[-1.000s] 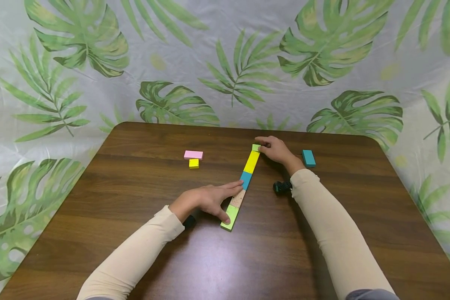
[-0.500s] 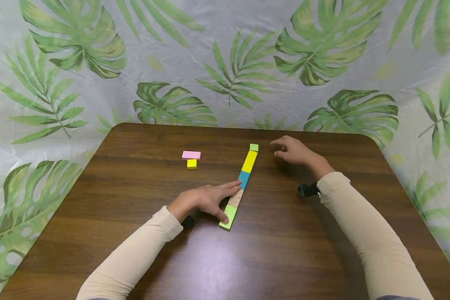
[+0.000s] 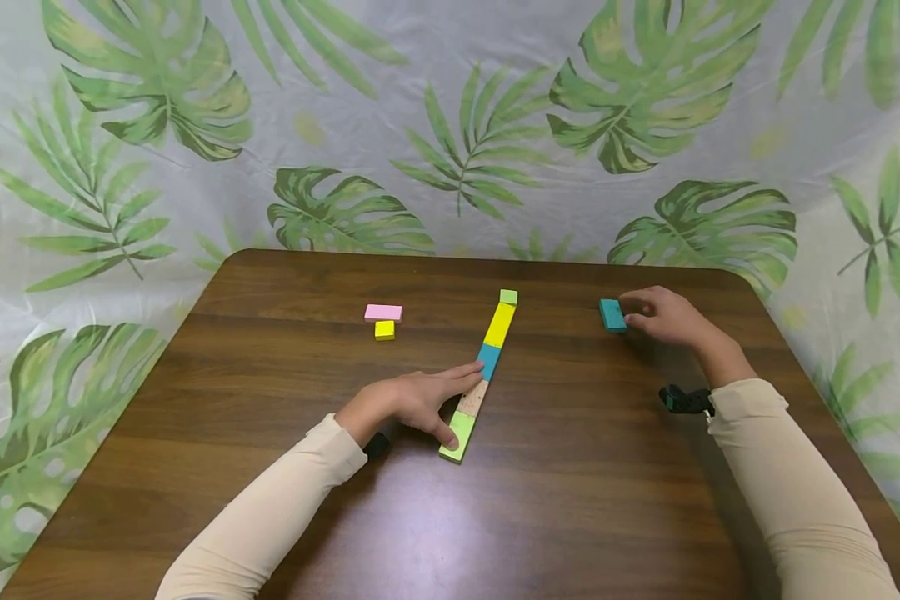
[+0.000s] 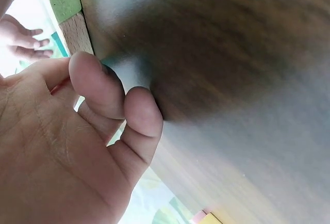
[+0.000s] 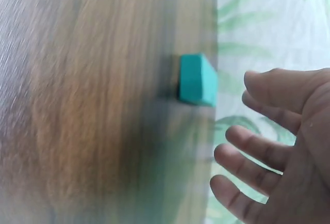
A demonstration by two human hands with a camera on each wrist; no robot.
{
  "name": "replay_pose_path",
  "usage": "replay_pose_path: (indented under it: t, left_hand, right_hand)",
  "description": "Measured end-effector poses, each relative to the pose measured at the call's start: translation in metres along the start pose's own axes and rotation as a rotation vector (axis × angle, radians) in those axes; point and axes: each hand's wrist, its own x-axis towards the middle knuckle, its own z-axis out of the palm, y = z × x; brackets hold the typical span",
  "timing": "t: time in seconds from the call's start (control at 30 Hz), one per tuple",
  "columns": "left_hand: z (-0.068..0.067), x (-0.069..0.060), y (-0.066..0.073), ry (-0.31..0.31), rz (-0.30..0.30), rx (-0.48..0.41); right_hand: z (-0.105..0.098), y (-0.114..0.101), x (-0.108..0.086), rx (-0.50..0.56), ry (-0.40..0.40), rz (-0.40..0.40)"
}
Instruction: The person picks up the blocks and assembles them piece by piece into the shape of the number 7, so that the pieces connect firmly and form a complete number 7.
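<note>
A slanting row of flat blocks lies mid-table: a lime green block [image 3: 459, 428] at the near end, then a bare wood block [image 3: 474, 400], a blue block [image 3: 490, 357], a long yellow block [image 3: 501, 322] and a small light green block [image 3: 508, 297]. Across the near part spreads my left hand [image 3: 416, 400], its thumb on the lime green block and extended fingertips at the blue one. The left wrist view shows its lower fingers bent beside the row. At the right, my right hand [image 3: 669, 317] hovers beside a teal block [image 3: 612, 316], fingers apart and holding nothing in the right wrist view.
A pink block [image 3: 383, 312] and a yellow square block [image 3: 385, 331] lie close together left of the row's far end. Behind the far edge of the brown wooden table [image 3: 307, 517] hangs a leaf-patterned cloth [image 3: 480, 125].
My right hand has left the small light green block at the row's far end and moved right, past the teal block to its right side. My left hand has stayed on the row.
</note>
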Motion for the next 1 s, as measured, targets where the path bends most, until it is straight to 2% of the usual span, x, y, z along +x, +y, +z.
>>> replay_pose_path:
  t: [0.27,0.47,1.0]
  left_hand:
    - [0.002,0.001,-0.001,-0.003,-0.003,-0.004]
    - [0.002,0.000,-0.001,0.004,-0.007,-0.010]
    - [-0.001,-0.001,0.001,0.004,-0.008,-0.011]
  right_hand:
    - [0.014,0.012,0.006,0.020,0.004,0.027]
    - [0.020,0.006,0.012,0.002,0.032,0.018]
    - [0.019,-0.004,0.017,0.017,0.001,0.099]
